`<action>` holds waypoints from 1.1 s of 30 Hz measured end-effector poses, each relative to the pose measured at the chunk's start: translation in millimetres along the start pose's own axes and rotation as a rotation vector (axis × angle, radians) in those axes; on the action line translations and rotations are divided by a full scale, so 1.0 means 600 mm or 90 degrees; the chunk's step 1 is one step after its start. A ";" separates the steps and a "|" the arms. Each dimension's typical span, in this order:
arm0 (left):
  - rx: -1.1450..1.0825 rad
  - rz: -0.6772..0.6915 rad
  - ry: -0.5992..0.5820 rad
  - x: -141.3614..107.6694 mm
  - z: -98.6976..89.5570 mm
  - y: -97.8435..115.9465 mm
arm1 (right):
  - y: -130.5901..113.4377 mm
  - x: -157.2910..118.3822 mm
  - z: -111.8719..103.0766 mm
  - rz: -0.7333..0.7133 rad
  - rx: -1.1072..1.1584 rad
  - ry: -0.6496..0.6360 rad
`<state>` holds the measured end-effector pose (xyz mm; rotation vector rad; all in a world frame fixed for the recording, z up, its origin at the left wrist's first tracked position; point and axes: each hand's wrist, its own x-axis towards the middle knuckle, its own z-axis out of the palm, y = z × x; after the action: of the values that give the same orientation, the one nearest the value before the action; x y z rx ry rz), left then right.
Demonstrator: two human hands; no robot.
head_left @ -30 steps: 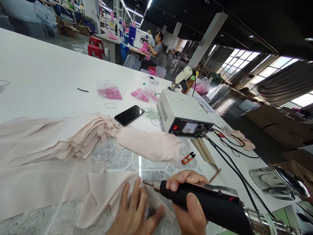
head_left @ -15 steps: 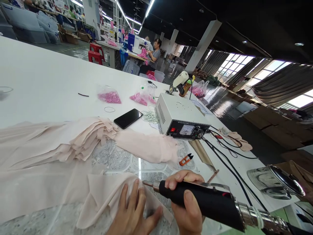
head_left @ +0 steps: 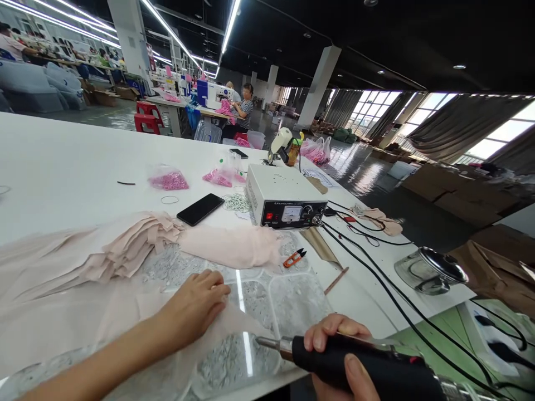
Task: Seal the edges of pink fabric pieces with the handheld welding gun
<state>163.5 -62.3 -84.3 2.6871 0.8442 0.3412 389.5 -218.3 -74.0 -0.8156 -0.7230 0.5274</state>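
Note:
My right hand (head_left: 340, 356) grips a black ultrasonic cutter (head_left: 363, 362), a pen-like tool with a pointed metal tip aimed left, just above the table covering. My left hand (head_left: 200, 303) reaches in from the lower left, its fingers curled down onto sheer pale pink fabric (head_left: 159, 312); the fingertips are partly hidden. One edge of this fabric stretches toward the tool tip. Behind the left hand lies a flat pale pink piece (head_left: 234, 245), beside a layered pile of similar pieces (head_left: 134, 245). Orange thread snips (head_left: 295, 258) rest to their right.
A control box (head_left: 288, 195) with a gauge stands at the back, black cables (head_left: 376, 278) running from it to the right. Nearby are a phone (head_left: 200, 209), pink-filled bags (head_left: 168, 179) and a lidded glass pot (head_left: 426, 270). Marbled grey covering (head_left: 296, 301) lies beneath the work.
My left hand, spread flat on the fabric before, has moved left and up and curled its fingers. The tool has shifted right and slightly down, away from that hand. The view has turned.

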 end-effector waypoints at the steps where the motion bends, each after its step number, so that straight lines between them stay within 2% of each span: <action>1: -0.010 -0.002 -0.056 0.015 -0.011 -0.005 | 0.000 -0.006 -0.006 0.013 0.002 -0.002; 3: -0.030 -0.021 -0.163 0.043 -0.021 -0.011 | -0.001 -0.016 -0.018 0.049 0.013 0.001; 5: -0.037 -0.071 -0.218 0.062 -0.018 -0.013 | 0.000 -0.023 -0.028 0.073 0.032 0.013; 8: -0.027 -0.156 -0.210 0.070 -0.005 -0.017 | 0.005 -0.029 -0.034 0.066 0.057 0.036; 11: -0.017 -0.172 -0.163 0.051 0.000 -0.021 | 0.010 -0.031 -0.027 0.031 0.061 0.055; 14: -0.018 -0.078 -0.118 0.020 -0.010 -0.029 | 0.011 -0.033 -0.008 0.001 0.044 0.075; 17: -0.043 0.120 -0.112 0.006 -0.026 -0.037 | 0.008 -0.036 0.012 -0.020 0.039 0.107; 20: -0.076 0.323 -0.133 0.025 -0.033 -0.038 | 0.006 -0.040 0.025 -0.035 0.052 0.146; 23: -0.106 0.458 -0.147 0.062 -0.024 -0.032 | 0.008 -0.047 0.028 -0.042 0.049 0.175; 27: -0.151 0.523 -0.140 0.095 0.003 -0.029 | 0.012 -0.060 0.030 -0.072 0.032 0.212; 33: -0.239 0.517 -0.101 0.097 0.032 -0.039 | 0.012 -0.074 0.040 -0.087 0.001 0.232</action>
<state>204.0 -14.0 -102.3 2.5123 -0.3649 0.3969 341.7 -233.0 -84.9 -0.8259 -0.4376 0.2455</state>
